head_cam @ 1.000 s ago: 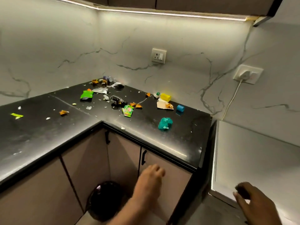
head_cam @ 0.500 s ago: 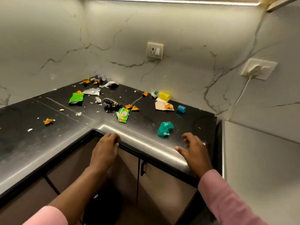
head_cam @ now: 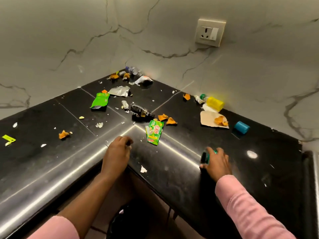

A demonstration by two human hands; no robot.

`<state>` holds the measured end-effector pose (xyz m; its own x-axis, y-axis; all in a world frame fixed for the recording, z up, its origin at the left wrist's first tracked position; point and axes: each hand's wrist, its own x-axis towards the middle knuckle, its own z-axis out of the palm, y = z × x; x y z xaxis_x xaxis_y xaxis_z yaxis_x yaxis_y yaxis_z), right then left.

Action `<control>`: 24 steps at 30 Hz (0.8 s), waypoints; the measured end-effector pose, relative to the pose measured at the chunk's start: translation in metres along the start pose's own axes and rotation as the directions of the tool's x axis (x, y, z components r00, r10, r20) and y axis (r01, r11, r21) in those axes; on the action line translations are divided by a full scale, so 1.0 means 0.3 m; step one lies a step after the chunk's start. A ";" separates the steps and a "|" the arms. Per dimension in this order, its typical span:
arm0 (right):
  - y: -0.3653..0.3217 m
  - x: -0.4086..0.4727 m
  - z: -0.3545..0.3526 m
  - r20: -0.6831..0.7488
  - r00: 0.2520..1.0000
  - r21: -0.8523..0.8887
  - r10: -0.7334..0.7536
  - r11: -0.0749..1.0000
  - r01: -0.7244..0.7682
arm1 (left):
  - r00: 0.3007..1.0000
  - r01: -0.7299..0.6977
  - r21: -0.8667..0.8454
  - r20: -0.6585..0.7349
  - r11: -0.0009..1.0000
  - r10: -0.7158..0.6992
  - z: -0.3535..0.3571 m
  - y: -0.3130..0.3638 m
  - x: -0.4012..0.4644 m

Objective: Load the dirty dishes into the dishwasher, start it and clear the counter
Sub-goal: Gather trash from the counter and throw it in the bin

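The black L-shaped counter (head_cam: 51, 161) is strewn with litter. My left hand (head_cam: 118, 153) rests at the inner corner, fingers curled and pinching a small white scrap (head_cam: 128, 147). My right hand (head_cam: 216, 162) grips a teal mesh scrubber (head_cam: 206, 156) near the front edge. Between the hands and slightly beyond lies a green soap wrapper (head_cam: 154, 132). Farther back are a crushed black bottle (head_cam: 141, 112), a green pouch (head_cam: 101, 100), silver foil (head_cam: 120, 91), orange peels (head_cam: 170, 120), a yellow cap (head_cam: 214, 104) and a blue cap (head_cam: 242, 128).
A black bin (head_cam: 127, 223) stands on the floor below the counter's inner corner. Marble walls close the counter at the back, with a socket (head_cam: 209, 32) on the right wall. A pale appliance top (head_cam: 315, 169) adjoins the counter's right end.
The view has moved closer over the counter. My left hand went from the counter edge onto the top and curled at a scrap. My right hand reached forward and closed round the teal scrubber.
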<state>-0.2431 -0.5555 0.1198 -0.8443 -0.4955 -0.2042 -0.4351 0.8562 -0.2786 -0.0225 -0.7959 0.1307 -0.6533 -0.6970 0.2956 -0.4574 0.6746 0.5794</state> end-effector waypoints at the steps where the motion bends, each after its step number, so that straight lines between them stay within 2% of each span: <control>1: -0.003 0.020 0.010 -0.002 1.000 -0.015 -0.009 1.000 0.009 | 1.000 0.002 0.001 0.005 1.000 -0.002 -0.001 -0.013 0.022; 6: -0.080 0.085 -0.014 -0.102 0.992 0.095 -0.070 0.992 0.080 | 1.000 0.008 0.023 -0.002 1.000 -0.008 -0.003 -0.097 0.211; 10: -0.189 0.078 -0.032 -0.162 0.983 0.215 -0.089 0.969 0.123 | 0.997 -0.069 0.020 0.035 0.997 0.069 0.025 -0.120 0.371; 12: -0.258 0.073 -0.040 -0.188 0.981 0.298 -0.052 0.949 0.107 | 0.982 -0.176 0.069 0.086 0.982 0.170 0.042 -0.139 0.467; 17: -0.395 0.041 -0.047 -0.252 0.967 0.412 0.043 0.909 0.067 | 0.864 -0.481 0.208 0.280 0.852 0.420 0.117 -0.192 0.684; 20: -0.433 0.014 -0.045 -0.278 0.956 0.416 0.091 0.909 0.035 | 0.794 -0.592 0.304 0.380 0.747 0.474 0.158 -0.214 0.765; 24: -0.450 -0.032 -0.037 -0.301 0.943 0.394 0.142 0.919 -0.013 | 0.730 -0.662 0.366 0.514 0.654 0.450 0.196 -0.217 0.827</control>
<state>-0.1796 -0.6646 0.1699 -0.9521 -0.3017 0.0499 -0.2657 0.7356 -0.6231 -0.1904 -0.9985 0.1216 -0.9931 -0.0797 0.0861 -0.0878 0.9916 -0.0950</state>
